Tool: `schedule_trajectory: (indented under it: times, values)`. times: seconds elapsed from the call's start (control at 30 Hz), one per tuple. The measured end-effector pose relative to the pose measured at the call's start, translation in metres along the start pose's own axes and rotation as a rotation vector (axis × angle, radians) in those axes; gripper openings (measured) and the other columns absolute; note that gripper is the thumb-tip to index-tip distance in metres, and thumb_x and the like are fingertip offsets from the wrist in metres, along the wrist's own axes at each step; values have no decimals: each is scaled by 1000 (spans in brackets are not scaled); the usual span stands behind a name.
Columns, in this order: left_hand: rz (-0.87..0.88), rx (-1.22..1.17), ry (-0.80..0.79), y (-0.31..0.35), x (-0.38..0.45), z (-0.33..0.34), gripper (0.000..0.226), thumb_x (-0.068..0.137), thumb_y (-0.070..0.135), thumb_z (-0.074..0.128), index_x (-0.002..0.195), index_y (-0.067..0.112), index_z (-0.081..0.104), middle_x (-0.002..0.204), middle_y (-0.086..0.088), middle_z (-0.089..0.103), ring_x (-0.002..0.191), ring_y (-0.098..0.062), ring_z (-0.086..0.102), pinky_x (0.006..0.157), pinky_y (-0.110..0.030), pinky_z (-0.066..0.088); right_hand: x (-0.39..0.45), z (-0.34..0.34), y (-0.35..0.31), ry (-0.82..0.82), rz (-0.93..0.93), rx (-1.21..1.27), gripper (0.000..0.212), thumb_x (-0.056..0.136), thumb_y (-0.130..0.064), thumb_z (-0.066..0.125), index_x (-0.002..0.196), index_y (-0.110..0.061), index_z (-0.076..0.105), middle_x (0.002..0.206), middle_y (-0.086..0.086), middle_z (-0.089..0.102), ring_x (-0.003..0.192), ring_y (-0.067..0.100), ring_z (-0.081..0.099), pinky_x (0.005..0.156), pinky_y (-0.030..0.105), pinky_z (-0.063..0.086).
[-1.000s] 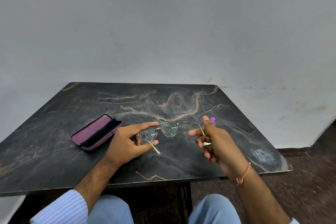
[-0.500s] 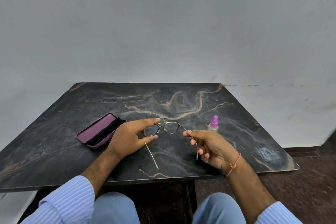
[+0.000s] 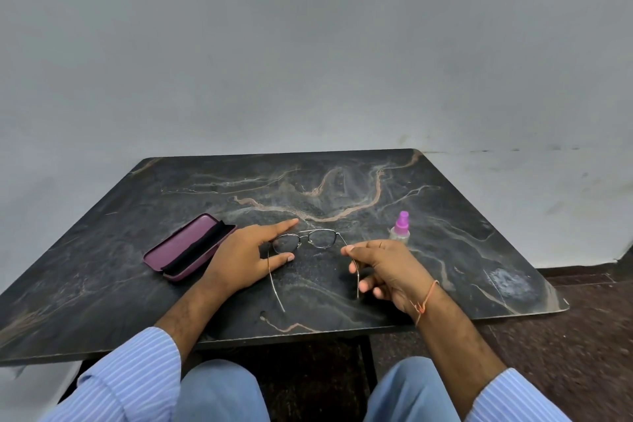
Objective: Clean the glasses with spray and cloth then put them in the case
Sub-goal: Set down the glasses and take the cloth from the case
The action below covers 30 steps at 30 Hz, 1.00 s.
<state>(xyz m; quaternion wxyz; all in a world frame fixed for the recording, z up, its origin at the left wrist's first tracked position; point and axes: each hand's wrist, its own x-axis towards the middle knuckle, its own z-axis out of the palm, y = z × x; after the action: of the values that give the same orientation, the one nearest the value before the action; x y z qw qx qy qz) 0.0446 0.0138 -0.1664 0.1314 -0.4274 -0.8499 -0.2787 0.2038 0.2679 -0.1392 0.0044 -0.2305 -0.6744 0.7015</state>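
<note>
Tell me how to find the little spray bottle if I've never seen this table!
Start at the dark marble-patterned table against the grey wall and look on the person's right-hand side. Just beyond the right hand, which pinches one arm of the thin metal-framed glasses, stands the small clear spray bottle. It is the only upright thing there, and its bright pink cap stands out.

Light blue pinstriped shirt sleeves (image 3: 126, 377), pale blue trousers (image 3: 219, 390), and an orange thread bracelet (image 3: 426, 298) just behind the right hand (image 3: 387, 267).
</note>
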Motion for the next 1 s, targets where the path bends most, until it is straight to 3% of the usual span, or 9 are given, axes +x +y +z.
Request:
schedule_trajectory:
  times: [0.13, 0.3, 0.37, 0.47, 0.63, 0.7, 0.77, 0.83, 1.0]
  values:
    - [-14, -32, -23, -1, 0, -1, 80, 91, 44, 91, 158, 56, 50, 114, 22, 77, 93, 19, 61, 85, -15, 51, -3, 3, -3, 17, 10, -38, 15, 104, -18, 70, 109, -7, 79, 67, 1, 74, 39, 13, 60, 32, 17, 35]
    - [-72, -83, -59, 1, -13, -10, 92, 92, 38, 92, 162, 60, 36, 149, 30, 57, 115, 12, 59, 85, 0, 47, -6, 4, -3, 42, 3, -102, 14, 103, -18, 70, 106, -8, 79, 66, 0, 74, 40, 14, 61, 32, 17, 34]
    - [-71, -83, -77, 2, -21, -18, 92, 94, 31, 91, 165, 54, 37, 161, 32, 47, 128, 5, 60, 93, -5, 51, -7, 4, -3, 50, -5, -124, 14, 103, -20, 71, 105, -8, 79, 67, 0, 75, 40, 14, 61, 32, 17, 33]
    - [1, -28, -17, 2, -39, -34, 69, 98, 14, 82, 158, 41, 61, 166, 27, 51, 134, -3, 62, 110, -24, 53, -7, 5, -2, 64, -19, -142, 19, 104, -25, 71, 105, -8, 78, 71, 1, 76, 39, 15, 61, 33, 17, 33]
    - [9, 9, 354, -13, -75, -62, 35, 94, 14, 65, 118, 25, 88, 133, 15, 80, 125, -8, 71, 114, -33, 52, -15, 10, 3, 186, -84, -240, 31, 104, -44, 67, 100, -16, 76, 90, 5, 81, 46, 23, 70, 38, 24, 43]
    - [-95, 42, 458, -27, -87, -71, 31, 95, 25, 66, 117, 25, 88, 129, 14, 80, 122, -15, 71, 111, -40, 53, -21, 12, 1, 332, -187, -530, 32, 102, -55, 63, 102, -25, 76, 83, -4, 80, 60, 22, 76, 53, 33, 57]
    - [-262, 58, 492, -37, -94, -75, 35, 94, 38, 66, 122, 29, 86, 135, 12, 77, 127, -22, 68, 111, -51, 52, -27, 17, -2, 470, -334, -824, 35, 101, -59, 59, 115, -31, 73, 91, -12, 75, 84, 19, 74, 74, 37, 59]
    - [-441, 28, 465, -42, -98, -75, 44, 92, 48, 66, 131, 34, 81, 145, 10, 70, 136, -26, 59, 113, -56, 48, -31, 29, -11, 520, -456, -922, 39, 101, -61, 56, 124, -33, 70, 101, -14, 69, 93, 16, 68, 75, 37, 53]
    - [-671, -54, 337, -50, -95, -74, 48, 95, 47, 83, 142, 41, 73, 159, 10, 56, 151, -30, 45, 120, -60, 37, -26, 79, -42, 377, -623, -1016, 30, 102, -59, 55, 108, -36, 73, 94, -17, 68, 90, 11, 66, 76, 35, 54]
